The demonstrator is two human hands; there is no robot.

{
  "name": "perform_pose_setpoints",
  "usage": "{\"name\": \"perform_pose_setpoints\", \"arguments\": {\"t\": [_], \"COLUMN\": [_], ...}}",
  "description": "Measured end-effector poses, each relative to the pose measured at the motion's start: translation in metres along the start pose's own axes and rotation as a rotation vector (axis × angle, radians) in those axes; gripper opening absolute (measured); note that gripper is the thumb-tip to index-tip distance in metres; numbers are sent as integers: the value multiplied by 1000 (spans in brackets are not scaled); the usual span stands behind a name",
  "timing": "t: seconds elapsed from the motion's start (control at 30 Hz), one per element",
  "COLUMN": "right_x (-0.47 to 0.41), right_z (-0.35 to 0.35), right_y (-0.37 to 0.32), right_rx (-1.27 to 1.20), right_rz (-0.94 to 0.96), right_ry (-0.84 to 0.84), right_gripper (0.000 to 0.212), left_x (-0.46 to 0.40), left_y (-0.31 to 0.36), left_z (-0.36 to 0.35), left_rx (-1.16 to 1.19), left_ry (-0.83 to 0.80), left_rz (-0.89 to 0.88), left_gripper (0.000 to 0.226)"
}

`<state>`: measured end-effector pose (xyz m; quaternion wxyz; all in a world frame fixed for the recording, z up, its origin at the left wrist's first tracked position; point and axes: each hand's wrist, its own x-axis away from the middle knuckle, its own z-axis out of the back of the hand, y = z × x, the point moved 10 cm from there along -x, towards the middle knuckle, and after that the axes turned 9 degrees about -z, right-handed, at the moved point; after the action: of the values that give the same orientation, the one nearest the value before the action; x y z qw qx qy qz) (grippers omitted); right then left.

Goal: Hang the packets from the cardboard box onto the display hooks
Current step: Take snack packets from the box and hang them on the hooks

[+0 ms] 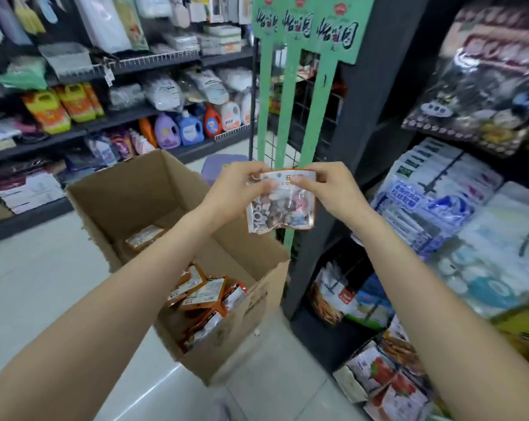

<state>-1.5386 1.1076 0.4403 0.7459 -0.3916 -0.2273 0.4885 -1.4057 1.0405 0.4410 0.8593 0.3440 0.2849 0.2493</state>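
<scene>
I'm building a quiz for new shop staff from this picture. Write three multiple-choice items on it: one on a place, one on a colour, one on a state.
1. Where are the packets not yet hung?
A. In the cardboard box on the floor
B. On the top shelf
C. In a basket

2. What colour are the hanging display strips?
A. Red
B. Green
C. Yellow

3. How is the packet held?
A. By the left hand alone
B. By neither hand
C. By both hands, at its top edge

Key:
1 A: orange packets lie inside the open cardboard box on the floor.
2 B: the display strips are green.
3 C: the left hand and the right hand both pinch the top of the packet.
</scene>
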Motion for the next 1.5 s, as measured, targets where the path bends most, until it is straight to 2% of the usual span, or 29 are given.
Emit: {"name": "perform_pose_setpoints", "arguments": {"t": [0.07, 0.2, 0.3, 0.43, 0.6, 0.7, 0.83, 1.03, 1.2, 1.5], "right_x": [20, 70, 118, 184, 249, 272, 278, 264, 266, 269], "right_z": [40, 131, 206, 292, 377, 416, 446, 465, 469, 474], "right_y": [13, 38, 50, 68, 86, 88, 80, 81, 86, 88], "right_rx": [-32, -84, -126, -185, -187, -159, -73, -9, -2, 79], "right_rz": [-23, -37, -40, -33, -48, -44, 15, -14, -15, -32], "right_ry": [76, 263, 458, 719, 981, 1101, 1164, 1144, 1166, 1241], "right_gripper": [23, 8, 15, 23, 12, 15, 15, 12, 14, 14], "left_x": [-12, -41, -56, -65, -71, -78, -91, -106, -112, -117], "left_y": [35, 117, 184, 277, 379, 421, 450, 449, 450, 457], "left_z": [-23, -84, -134, -196, -245, -262, -273, -285, -293, -301], "left_rx": [48, 139, 238, 349, 413, 422, 489, 650, 691, 674], "left_ry": [10, -10, -63, -162, -138, -111, -85, -69, -182, -327], "left_rz": [-59, -177, -232, -321, -512, -566, -562, -481, -472, -418], "left_gripper": [8, 9, 3, 8, 11, 14, 8, 7, 1, 7]}}
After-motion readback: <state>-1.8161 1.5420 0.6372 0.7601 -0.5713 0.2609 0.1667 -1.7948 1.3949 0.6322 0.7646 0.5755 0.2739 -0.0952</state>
